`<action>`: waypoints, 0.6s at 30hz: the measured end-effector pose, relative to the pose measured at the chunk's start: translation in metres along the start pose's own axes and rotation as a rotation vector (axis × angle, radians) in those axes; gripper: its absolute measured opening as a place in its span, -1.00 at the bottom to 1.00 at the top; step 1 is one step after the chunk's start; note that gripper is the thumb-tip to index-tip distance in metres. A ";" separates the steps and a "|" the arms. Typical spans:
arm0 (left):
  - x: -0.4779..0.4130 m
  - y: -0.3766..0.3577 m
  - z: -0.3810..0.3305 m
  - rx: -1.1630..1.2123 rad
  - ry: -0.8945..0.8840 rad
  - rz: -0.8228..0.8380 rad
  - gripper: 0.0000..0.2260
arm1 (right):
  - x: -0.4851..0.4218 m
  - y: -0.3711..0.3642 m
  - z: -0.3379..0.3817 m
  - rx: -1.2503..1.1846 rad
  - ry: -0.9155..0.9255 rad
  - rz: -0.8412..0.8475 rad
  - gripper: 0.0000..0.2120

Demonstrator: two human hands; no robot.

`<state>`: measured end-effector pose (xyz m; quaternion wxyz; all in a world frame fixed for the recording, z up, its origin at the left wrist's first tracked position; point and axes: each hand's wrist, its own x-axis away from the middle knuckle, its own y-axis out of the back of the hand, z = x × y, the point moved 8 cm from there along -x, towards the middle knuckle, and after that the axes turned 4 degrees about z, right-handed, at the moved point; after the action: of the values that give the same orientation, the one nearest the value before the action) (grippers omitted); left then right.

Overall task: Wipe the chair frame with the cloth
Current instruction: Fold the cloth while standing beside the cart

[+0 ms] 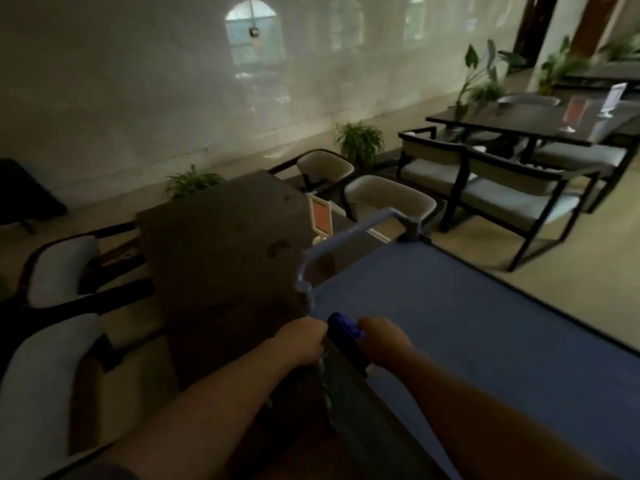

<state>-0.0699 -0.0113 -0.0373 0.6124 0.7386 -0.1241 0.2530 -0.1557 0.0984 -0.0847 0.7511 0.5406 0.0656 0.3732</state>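
A folding chair or cot with blue fabric (467, 323) and a grey metal frame lies in front of me; its head bar (349, 233) curves across the top and a dark side rail (349, 393) runs toward me. My right hand (384, 341) presses a crumpled blue cloth (343, 327) onto the side rail. My left hand (301, 344) grips the same rail just left of the cloth. Both forearms reach in from the bottom of the view.
A dark wooden table (214, 258) stands directly left of the frame, with a small framed sign (320, 218) on it. Cushioned chairs (48, 268) sit at left and behind. Another table (540, 123) with armchairs (512, 195) is at right. Potted plants (360, 138) line the wall.
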 end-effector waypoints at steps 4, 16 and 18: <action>-0.039 -0.003 -0.018 -0.049 -0.043 -0.030 -0.78 | -0.008 -0.011 -0.032 -0.069 -0.100 -0.008 -0.61; -0.133 -0.029 -0.010 -0.248 -0.296 0.023 -0.56 | -0.048 -0.057 -0.031 -0.123 -0.221 0.090 -0.50; -0.142 -0.033 -0.011 -0.267 -0.366 0.011 -0.56 | -0.048 -0.063 -0.032 -0.128 -0.255 0.069 -0.48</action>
<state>-0.1754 -0.0111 -0.1383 0.6705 0.6841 -0.2695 0.0992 -0.1754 0.0833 -0.1663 0.7731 0.5366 -0.0730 0.3302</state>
